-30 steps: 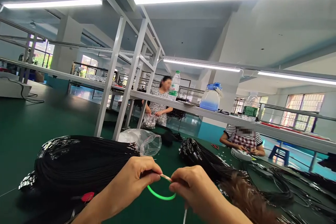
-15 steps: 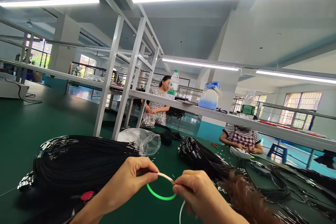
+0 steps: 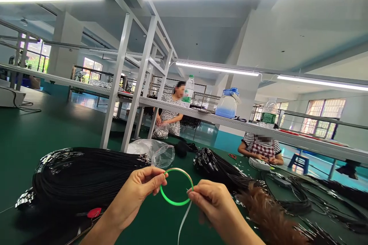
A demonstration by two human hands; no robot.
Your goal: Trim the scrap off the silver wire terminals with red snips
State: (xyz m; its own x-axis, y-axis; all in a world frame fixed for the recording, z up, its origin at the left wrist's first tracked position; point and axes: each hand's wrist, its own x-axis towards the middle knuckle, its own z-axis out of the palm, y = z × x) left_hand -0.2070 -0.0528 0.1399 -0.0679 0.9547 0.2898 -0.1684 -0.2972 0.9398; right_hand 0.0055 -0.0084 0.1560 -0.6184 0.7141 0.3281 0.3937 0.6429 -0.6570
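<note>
A thin green ring (image 3: 175,203), pinkish along part of its upper edge, is held up between my two hands above the table. My left hand (image 3: 140,185) pinches its left side between thumb and fingertips. On the right side, my right hand (image 3: 214,199) grips the ring with closed fingers. From near the right fingertips a narrow white strip (image 3: 184,222) hangs down; whether it joins the ring I cannot tell. Left of my left hand lies a big bundle of black cables (image 3: 86,176) with shiny metal ends.
A second black cable bundle (image 3: 214,164) and a brown feathery thing (image 3: 267,210) lie to the right. Behind sits a clear plastic bag (image 3: 163,155). The shelf bears a blue-white jug (image 3: 227,103) and bottles. Two people work beyond; a red object (image 3: 94,212) lies at left.
The ring has tipped to show a rounder opening and risen slightly. My left hand has shifted up and left along it, and more of the white strip hangs in view.
</note>
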